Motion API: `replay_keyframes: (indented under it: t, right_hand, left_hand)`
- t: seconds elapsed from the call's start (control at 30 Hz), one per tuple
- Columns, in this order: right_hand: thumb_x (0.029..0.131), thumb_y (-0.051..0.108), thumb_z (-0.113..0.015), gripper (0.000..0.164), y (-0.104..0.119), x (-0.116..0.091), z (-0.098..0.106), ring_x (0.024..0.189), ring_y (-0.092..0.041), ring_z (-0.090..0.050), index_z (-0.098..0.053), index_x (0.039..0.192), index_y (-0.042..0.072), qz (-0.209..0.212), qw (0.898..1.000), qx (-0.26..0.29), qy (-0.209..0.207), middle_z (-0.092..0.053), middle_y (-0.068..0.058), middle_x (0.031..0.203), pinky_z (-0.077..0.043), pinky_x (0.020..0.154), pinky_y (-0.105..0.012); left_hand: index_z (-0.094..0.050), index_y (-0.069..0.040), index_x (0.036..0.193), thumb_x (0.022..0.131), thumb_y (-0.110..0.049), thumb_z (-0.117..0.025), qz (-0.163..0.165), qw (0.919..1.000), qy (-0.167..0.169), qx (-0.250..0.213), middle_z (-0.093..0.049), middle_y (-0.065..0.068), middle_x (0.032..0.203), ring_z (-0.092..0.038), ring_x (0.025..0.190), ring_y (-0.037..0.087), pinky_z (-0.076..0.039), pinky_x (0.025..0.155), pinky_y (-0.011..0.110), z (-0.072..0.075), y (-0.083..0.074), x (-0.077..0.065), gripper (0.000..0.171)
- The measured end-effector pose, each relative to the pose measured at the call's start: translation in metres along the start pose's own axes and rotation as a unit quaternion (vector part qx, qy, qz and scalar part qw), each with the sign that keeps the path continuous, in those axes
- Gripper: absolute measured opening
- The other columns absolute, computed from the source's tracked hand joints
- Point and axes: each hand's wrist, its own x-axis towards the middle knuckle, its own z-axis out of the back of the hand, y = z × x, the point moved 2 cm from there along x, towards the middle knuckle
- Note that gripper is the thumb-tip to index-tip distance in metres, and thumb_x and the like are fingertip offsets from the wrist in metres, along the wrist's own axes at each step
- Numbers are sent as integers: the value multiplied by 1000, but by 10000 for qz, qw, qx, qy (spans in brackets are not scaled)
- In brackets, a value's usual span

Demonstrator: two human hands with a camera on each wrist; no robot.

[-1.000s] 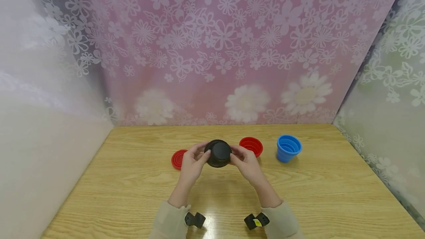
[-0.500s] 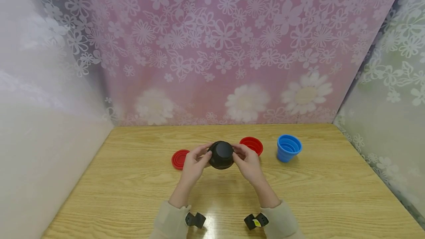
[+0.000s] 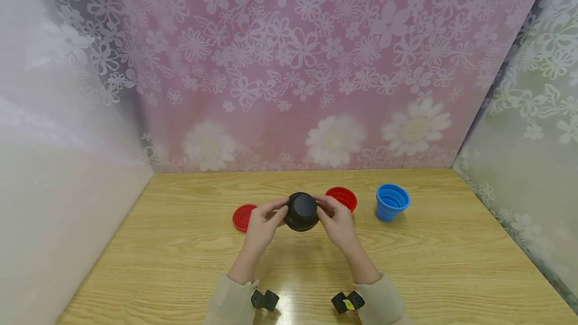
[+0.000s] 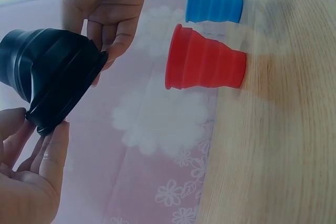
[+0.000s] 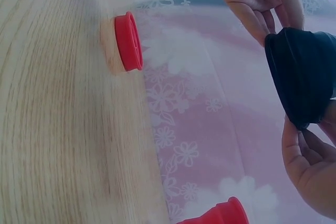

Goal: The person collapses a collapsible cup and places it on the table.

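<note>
A black collapsible cup is held above the table, bottom up, with its wide rim facing down. My left hand pinches the rim from the left, thumb on the near side. On the opposite side my right hand pinches the rim too. In the left wrist view the cup's wall is partly stretched out, with a dent in its folds. Past the right hand stands a red collapsible cup, partly hidden by it. A flat, folded red collapsible cup lies beside the left hand.
At the right stands a blue collapsible cup, mouth up and extended. Everything rests on a wooden table. A pink flowered curtain hangs behind it, with pale panels at both sides.
The black cup has shifted slightly right and towards me in both hands. Its outline has turned rounder, with more of the wall showing. The other cups have stayed put.
</note>
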Motion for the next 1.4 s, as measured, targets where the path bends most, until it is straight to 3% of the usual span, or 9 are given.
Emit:
replay_keyframes:
  t: [0.3, 0.47, 0.63, 0.77, 0.97, 1.3, 1.4]
  right_hand:
    - [79, -7, -61, 17, 1, 0, 1, 83, -20, -61, -60, 96, -10, -66, 9998, 63, -176, -62, -21, 92, -49, 70, -20]
    - [78, -6, -63, 14, 3, 0, 1, 76, -13, -60, -62, 91, -10, -34, 9996, -53, -265, -62, -19, 88, -49, 68, -19]
    - [78, -2, -63, 12, 4, -1, 0, 73, -15, -60, -65, 89, -7, 28, 9996, -241, -168, -63, -15, 85, -50, 66, -20]
    - [79, -1, -63, 12, 3, -1, 0, 73, -17, -60, -65, 90, -6, 44, 9998, -189, -43, -63, -15, 85, -50, 66, -21]
    - [79, -4, -61, 11, 2, -1, -1, 73, -16, -60, -64, 89, -8, 249, 9996, -107, 72, -63, -17, 85, -50, 67, -22]
    - [79, -5, -61, 10, 5, -2, -3, 70, -18, -59, -64, 88, -8, 327, 9988, -324, 153, -63, -16, 82, -50, 64, -22]
    - [79, -5, -61, 10, 5, -2, -3, 71, -20, -59, -64, 88, -8, 302, 9987, -371, 196, -64, -16, 83, -50, 65, -21]
  left_hand:
    - [-57, 12, 101, 85, -2, -56, -7, 9996, -126, 241, -58, 19, 99, -62, 79, 16, -51, 69, 31, 2, 1, 1, 20]
    - [-57, 9, 97, 85, -6, -59, 133, 9996, -159, 177, -58, 14, 95, -62, 77, 15, -51, 69, 34, 6, 16, 6, 19]
    - [-57, 6, 91, 83, -12, -62, 240, 9994, -149, 203, -58, 12, 90, -63, 74, 17, -52, 67, 34, 8, 26, 8, 20]
    - [-56, 4, 87, 83, -16, -63, 335, 9991, -37, 267, -59, 13, 91, -63, 75, 21, -52, 67, 36, 10, 28, 9, 22]
    - [-55, 5, 81, 84, -10, -61, 491, 9982, 175, 289, -59, 14, 93, -64, 76, 23, -52, 67, 36, 9, 27, 8, 16]
    - [-52, 5, 76, 84, -16, -62, 291, 9978, 407, 435, -58, 14, 90, -64, 74, 23, -52, 62, 34, 9, 33, 9, 24]
    - [-52, 5, 75, 84, -14, -62, 370, 9974, 432, 450, -58, 13, 89, -64, 74, 23, -52, 62, 34, 9, 32, 9, 22]
